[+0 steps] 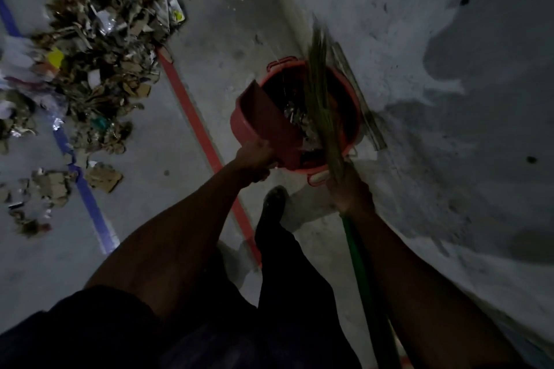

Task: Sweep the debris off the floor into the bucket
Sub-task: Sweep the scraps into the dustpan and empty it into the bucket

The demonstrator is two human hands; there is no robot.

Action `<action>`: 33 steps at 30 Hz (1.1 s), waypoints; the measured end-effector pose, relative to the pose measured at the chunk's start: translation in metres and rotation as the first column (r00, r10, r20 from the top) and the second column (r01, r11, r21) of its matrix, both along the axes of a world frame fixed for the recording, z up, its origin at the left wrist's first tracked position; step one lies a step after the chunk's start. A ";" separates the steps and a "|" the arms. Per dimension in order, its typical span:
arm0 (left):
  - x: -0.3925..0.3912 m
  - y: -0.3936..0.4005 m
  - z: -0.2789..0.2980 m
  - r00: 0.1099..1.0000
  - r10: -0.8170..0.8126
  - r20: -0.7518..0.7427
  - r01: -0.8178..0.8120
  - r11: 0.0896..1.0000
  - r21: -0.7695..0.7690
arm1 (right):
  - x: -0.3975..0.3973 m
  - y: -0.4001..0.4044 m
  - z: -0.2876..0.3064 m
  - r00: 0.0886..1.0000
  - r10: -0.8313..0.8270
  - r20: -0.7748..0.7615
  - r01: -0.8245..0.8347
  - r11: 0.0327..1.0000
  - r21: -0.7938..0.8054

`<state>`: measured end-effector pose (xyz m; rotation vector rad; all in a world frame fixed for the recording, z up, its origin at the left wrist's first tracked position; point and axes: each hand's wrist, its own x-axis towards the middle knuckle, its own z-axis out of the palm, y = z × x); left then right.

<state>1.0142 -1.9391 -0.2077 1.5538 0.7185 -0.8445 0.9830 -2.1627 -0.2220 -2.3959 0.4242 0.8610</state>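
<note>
We see one red bucket (344, 141); left hand (254, 159) grips one dustpan (269, 120) tipped in, right hand (349, 192) grasps one broom (322, 93). One debris pile (99, 48), probably cardboard, upper-left floor (209, 24).

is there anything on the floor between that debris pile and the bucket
Nothing solid shows. Between the debris pile and the bucket lies bare floor crossed only by flat red tape. Over the bucket's mouth, the dustpan and broom are held.
</note>
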 end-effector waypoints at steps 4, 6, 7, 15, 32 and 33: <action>-0.046 0.032 0.011 0.990 0.142 0.020 -0.141 0.990 -0.027 | -0.015 0.015 0.010 0.993 -0.111 -0.029 0.113 0.992 0.058; -0.073 0.049 0.014 0.974 0.224 0.017 -0.223 0.974 -0.025 | -0.026 0.026 0.016 0.992 -0.123 0.002 0.122 0.989 0.082; -0.087 0.059 0.014 0.966 0.259 0.013 -0.259 0.966 -0.029 | -0.031 0.032 0.019 0.993 -0.116 0.018 0.113 0.989 0.098; -0.223 0.152 0.024 0.884 0.468 0.005 -0.468 0.884 0.003 | -0.089 0.120 0.041 0.995 -0.061 -0.078 0.084 0.941 0.329; -0.289 0.323 -0.006 0.759 0.651 0.017 -0.638 0.738 0.221 | -0.038 0.341 -0.015 0.899 0.041 -0.437 0.127 0.929 0.347; -0.278 0.332 -0.015 0.759 0.652 0.007 -0.635 0.736 0.234 | -0.023 0.354 -0.025 0.892 0.025 -0.451 0.157 0.919 0.361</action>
